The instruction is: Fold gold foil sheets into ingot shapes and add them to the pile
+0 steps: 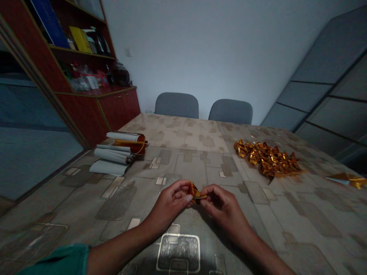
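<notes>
A person sits at the near edge of a table (200,164) covered in a beige patterned cloth, with both forearms reaching over it and a green sleeve (54,261) showing on the left arm. The left hand (172,200) and right hand (226,208) are raised close together just above the table's middle, fingers curled inward. Neither hand is released or clenched into a fist: together they grasp a small gold foil piece (195,193), pinching it from either side, with a narrow tail of foil pointing right. The fingers hide much of it, so its exact folds cannot be told. The step in hand appears to be creasing this one piece between the fingertips. Toward the table's right side lies a loose pile of folded gold pieces (268,160), well apart from the hands, and a flatter gold sheet (346,180) sits farther right, near the table's edge. Toward the table's left side lie white paper rolls (111,162), with a red packet (133,144) just behind them. Two grey chairs (177,105) stand beyond the table's far edge, and a red-brown wooden cabinet (94,114) stands past its far left corner.
</notes>
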A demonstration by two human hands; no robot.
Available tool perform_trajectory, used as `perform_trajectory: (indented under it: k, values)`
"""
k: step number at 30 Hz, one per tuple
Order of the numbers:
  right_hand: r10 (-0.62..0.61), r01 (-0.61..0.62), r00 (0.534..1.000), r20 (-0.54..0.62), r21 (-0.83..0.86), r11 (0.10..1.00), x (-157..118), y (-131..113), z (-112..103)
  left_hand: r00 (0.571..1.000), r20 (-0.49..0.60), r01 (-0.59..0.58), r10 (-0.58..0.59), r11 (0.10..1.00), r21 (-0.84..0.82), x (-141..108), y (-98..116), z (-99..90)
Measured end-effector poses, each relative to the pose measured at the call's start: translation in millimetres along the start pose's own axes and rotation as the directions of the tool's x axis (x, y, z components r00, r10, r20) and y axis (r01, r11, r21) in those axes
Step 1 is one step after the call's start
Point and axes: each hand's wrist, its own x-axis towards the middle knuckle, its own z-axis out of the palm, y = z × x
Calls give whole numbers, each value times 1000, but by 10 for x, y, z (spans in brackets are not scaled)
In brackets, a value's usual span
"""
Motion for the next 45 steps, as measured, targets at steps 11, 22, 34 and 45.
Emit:
perform_trajectory:
  k: [11,22,34,45]
  values:
    - [-145,-26,965,-217,-635,772,225,306,-609,999,-13,-46,49,985,168,9,6,-65]
    - [-47,-345,929,-366,-906,246,589,594,-1331,998,8,-68,68,984,163,11,39,-42]
    - [-84,-343,935,-344,-939,32,628,760,-1394,994,35,-106,100,973,207,59,-44,-80]
    - [-175,-316,931,-319,-948,45,684,924,-1490,989,59,-148,139,967,208,45,-76,-107]
